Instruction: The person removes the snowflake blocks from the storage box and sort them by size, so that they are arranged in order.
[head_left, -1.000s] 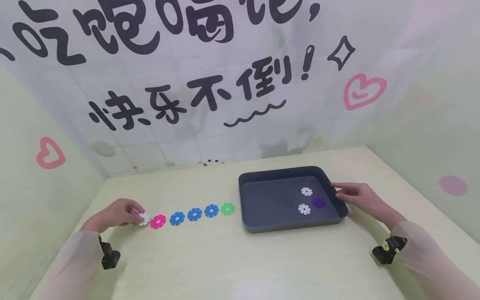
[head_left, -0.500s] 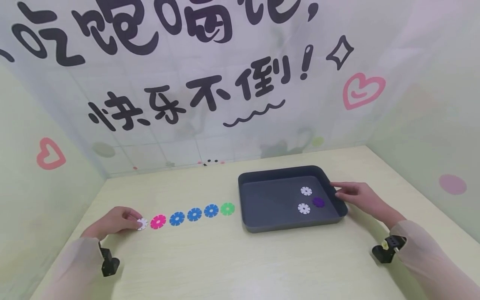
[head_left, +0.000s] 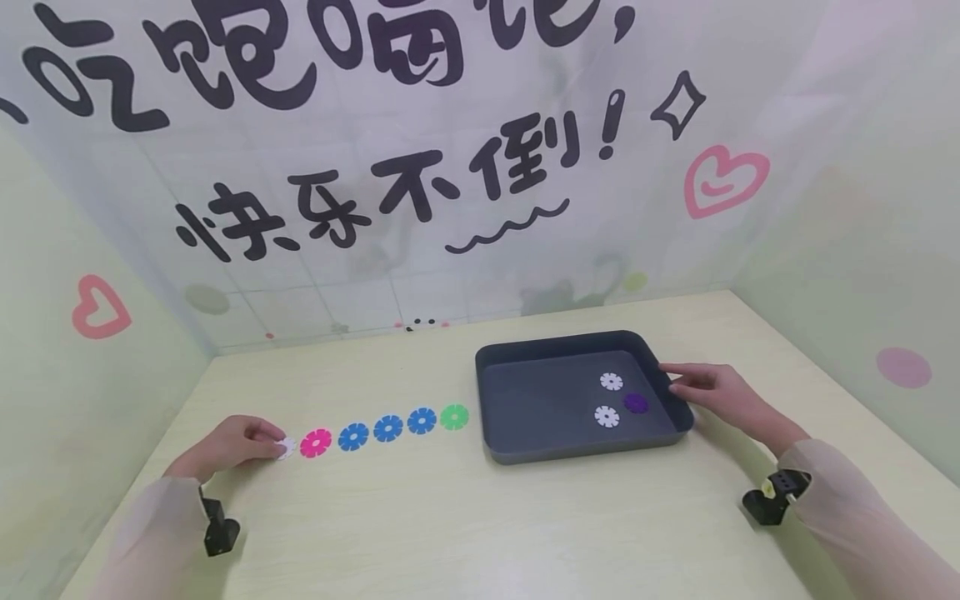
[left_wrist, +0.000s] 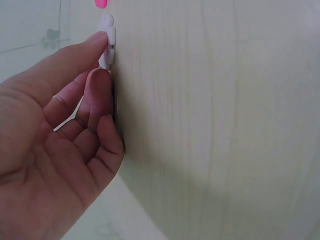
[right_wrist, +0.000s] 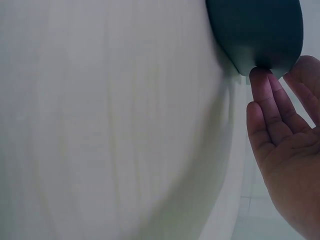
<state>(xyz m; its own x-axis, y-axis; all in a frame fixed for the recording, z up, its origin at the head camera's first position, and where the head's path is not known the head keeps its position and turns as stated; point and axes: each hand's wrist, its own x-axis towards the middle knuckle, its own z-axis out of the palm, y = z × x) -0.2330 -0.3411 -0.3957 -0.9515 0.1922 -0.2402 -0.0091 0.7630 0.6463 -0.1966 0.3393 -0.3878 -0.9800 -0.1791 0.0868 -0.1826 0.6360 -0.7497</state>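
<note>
My left hand pinches a white notched plastic snowflake disc, down at the tabletop left of a row of such discs. In the left wrist view the white disc appears nearly edge-on, a fingertip on it. Just right of it lies a pink disc, followed by three blue discs and a green disc. At the right, my right hand holds the right rim of a dark grey tray; its fingers touch the tray's outer wall.
Inside the tray lie two white discs and a purple disc. The light wooden table meets a printed cloth wall at the back, with pale walls on both sides.
My left hand has lowered slightly toward the front, bringing the white disc down beside the pink one. My right hand has stayed at the tray's rim.
</note>
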